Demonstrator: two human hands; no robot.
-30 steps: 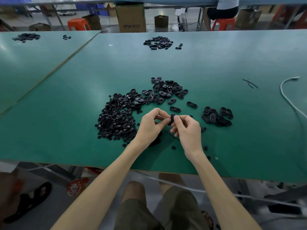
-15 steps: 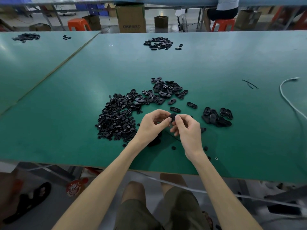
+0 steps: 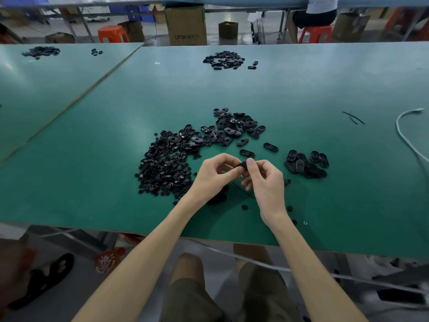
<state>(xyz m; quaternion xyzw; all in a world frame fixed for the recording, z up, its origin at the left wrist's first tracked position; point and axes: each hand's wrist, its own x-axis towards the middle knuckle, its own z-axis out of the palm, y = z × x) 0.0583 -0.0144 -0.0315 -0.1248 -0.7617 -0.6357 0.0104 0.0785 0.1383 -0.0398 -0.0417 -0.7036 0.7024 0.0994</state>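
The wide green-topped counter [image 3: 301, 89] fills most of the view. Towards its middle, left of the hands, lies a broad heap of small round black plastic pieces [image 3: 162, 168]. Touching that heap on its far side is a looser spread of oval black plastic shells [image 3: 232, 131]. The left hand [image 3: 213, 175] and the right hand [image 3: 267, 182] hover just above the counter, not far from its near edge, with their fingertips meeting. Both hands are curled, and the thumb and fingers of each pinch one small black plastic part [image 3: 242, 168]. It sits where the two hands meet, clear of the counter top. Right of the hands is a smaller cluster of black oval pieces [image 3: 306, 165], and a similar far cluster [image 3: 224, 59] lies near the far edge. A thin white cable [image 3: 402, 135] curves along the right edge. A few loose black round bits [image 3: 244, 207] lie between the hands and the near edge.
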